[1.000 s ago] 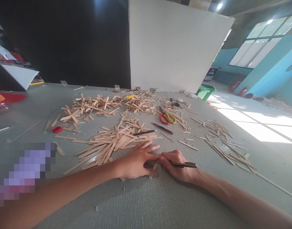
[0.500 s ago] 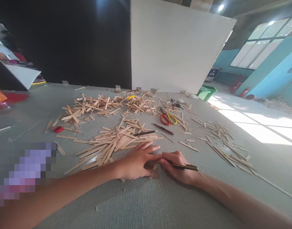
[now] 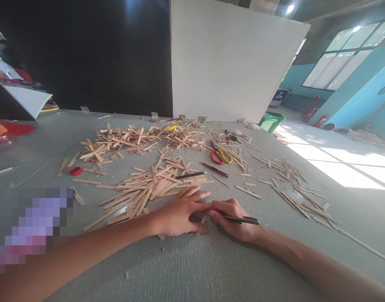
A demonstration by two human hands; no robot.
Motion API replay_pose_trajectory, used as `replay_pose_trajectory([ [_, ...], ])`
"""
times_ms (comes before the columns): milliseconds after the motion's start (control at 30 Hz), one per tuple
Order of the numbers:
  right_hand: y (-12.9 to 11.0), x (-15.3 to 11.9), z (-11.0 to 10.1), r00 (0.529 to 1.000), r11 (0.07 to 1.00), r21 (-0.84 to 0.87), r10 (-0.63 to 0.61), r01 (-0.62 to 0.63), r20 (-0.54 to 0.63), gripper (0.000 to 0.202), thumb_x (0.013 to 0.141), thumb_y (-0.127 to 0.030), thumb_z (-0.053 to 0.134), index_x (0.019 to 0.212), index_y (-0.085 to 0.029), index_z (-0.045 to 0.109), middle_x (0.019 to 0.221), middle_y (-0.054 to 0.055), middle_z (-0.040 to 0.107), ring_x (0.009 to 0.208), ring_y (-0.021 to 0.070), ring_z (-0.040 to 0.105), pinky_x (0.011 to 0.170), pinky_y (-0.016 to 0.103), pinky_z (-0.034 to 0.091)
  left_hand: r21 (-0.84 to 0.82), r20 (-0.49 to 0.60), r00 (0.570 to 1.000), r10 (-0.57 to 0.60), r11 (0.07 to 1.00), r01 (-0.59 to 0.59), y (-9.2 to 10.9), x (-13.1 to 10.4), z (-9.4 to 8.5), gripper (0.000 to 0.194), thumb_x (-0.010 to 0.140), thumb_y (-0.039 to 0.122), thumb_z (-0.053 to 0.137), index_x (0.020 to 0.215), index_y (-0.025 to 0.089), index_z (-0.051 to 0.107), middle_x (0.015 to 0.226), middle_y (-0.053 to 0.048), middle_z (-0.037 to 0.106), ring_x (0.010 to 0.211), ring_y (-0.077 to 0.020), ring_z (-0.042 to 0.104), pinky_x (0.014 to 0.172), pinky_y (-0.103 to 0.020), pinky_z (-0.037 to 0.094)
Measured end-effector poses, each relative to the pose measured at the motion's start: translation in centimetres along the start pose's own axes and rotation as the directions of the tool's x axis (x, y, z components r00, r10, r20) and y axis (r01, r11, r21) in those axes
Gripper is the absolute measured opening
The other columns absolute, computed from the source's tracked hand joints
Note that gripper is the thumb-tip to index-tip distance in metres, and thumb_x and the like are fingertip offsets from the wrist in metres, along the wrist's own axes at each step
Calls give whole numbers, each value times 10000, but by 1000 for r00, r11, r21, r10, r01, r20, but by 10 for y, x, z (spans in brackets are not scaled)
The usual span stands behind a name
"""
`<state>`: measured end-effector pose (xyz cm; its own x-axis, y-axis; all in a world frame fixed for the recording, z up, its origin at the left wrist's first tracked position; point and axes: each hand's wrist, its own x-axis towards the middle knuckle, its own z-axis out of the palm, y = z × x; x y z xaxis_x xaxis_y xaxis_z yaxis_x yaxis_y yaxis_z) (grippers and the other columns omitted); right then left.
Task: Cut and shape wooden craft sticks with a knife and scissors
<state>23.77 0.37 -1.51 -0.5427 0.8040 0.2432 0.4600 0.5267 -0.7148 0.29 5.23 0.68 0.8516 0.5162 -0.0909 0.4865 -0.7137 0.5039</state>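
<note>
My left hand [image 3: 179, 212] lies palm down on the table with its fingers spread. Its thumb and index finger frame a small wooden stick piece [image 3: 204, 219], mostly hidden by the hands. Beside it, my right hand [image 3: 231, 220] is closed round a dark pen [image 3: 242, 219], whose tip is hidden by the fingers. The fingertips of both hands meet. Just beyond my left hand spreads a pile of flat wooden craft sticks [image 3: 148, 184], and a black pen [image 3: 192, 175] rests on it. A dark red pen [image 3: 215, 169] lies further right.
Scissors [image 3: 222, 156] with red and yellow handles lie ahead, near more stick heaps [image 3: 126, 140]. A red tape ring [image 3: 75, 170] is at left, loose sticks [image 3: 301, 201] at right. Black and white panels [image 3: 236, 63] stand along the table's back edge.
The whole view has shifted very slightly left. Both hands keep the same pose, with the pen still in my right hand.
</note>
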Motion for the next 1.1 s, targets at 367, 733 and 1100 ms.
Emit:
replay_pose_trajectory([
  [367,-5,3,1,999,999,6,46,-46,2,435,1099,-395,424,735,-182,533,629,-46,439,556,98,331,544,256,271,-31,12,1000,-24,999,24,3,-2,-4,593,868,554,784,1418,432,600,1711,13,267,1596,-354,122,1268,-579,159],
  [733,-11,6,-2,1000,999,35,-20,20,-7,404,1107,-364,372,755,-200,484,601,-54,429,507,94,355,536,253,294,-32,6,1000,-6,999,6,2,-2,-4,608,873,520,786,1439,450,576,1709,29,273,1593,-362,135,1263,-587,163],
  [1100,-8,5,2,1000,1000,-9,0,0,-17,426,1106,-378,393,724,-205,471,603,-51,449,517,95,378,546,260,292,-43,-7,1000,-2,999,2,2,-2,-3,545,878,532,774,1388,408,630,1707,12,277,1593,-356,141,1265,-581,161],
])
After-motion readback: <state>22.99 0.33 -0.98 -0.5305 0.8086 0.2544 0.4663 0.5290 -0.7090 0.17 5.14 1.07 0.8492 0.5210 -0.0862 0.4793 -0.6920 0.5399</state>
